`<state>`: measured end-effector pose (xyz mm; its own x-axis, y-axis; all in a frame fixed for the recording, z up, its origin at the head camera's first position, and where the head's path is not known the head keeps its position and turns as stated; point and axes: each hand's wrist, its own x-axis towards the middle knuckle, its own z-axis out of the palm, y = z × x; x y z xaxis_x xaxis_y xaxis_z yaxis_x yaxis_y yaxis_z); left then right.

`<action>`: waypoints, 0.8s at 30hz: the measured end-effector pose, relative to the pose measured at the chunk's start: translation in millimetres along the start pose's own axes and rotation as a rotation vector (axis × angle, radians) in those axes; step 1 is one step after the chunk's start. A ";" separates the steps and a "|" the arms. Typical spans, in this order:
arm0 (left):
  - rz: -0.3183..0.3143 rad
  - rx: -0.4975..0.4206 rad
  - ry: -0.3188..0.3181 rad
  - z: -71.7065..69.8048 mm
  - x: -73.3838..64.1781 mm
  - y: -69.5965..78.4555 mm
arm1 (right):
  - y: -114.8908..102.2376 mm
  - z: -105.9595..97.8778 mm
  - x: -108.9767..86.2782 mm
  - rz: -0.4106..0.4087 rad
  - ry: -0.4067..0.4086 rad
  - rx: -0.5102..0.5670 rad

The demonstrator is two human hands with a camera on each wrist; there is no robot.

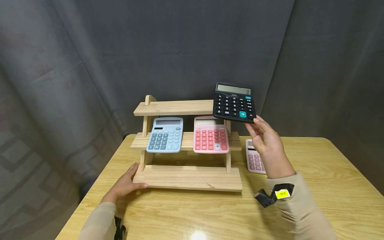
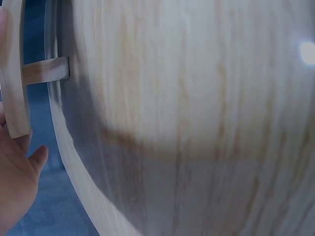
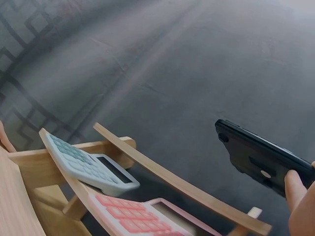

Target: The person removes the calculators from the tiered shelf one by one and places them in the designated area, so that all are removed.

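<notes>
"So, what did your right grip [image 1: 267,141] hold?"
"It pinched my black calculator [image 1: 234,102] by a lower corner, near the top shelf [image 1: 177,107], probably leaving the keys unobstructed."
"And your left grip [image 1: 124,185]?"
"I'd spread it against the wooden rack [image 1: 187,176], presumably for steadiness; the blue calculator [image 1: 165,135] and pink calculator [image 1: 211,136] faced me above."

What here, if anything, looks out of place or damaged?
The pale pink calculator lies on the table beside the wooden stand, looking left out, since the blue one and brighter pink one sit on its middle shelf. The bottom shelf has a dark mark near its front edge; damage or grain, I can't tell.
</notes>
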<state>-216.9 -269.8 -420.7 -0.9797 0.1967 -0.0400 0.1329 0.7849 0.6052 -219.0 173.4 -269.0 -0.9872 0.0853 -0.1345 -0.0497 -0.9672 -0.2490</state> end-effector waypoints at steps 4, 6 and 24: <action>0.001 0.002 -0.002 -0.3 1.9 0.6 | -12.9 -6.5 -1.7 -0.015 0.014 0.032; 0.000 0.000 -0.001 -0.5 2.6 1.1 | -19.1 -10.2 -3.4 -0.023 0.022 0.052; 0.000 0.003 -0.009 3.2 0.5 -1.1 | -77.4 -95.7 17.4 -0.044 -0.041 0.111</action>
<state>-217.1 -268.7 -423.9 -0.9783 0.2019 -0.0476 0.1331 0.7870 0.6025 -217.9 272.6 -343.9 -0.9890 0.1202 -0.0861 -0.1068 -0.9835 -0.1459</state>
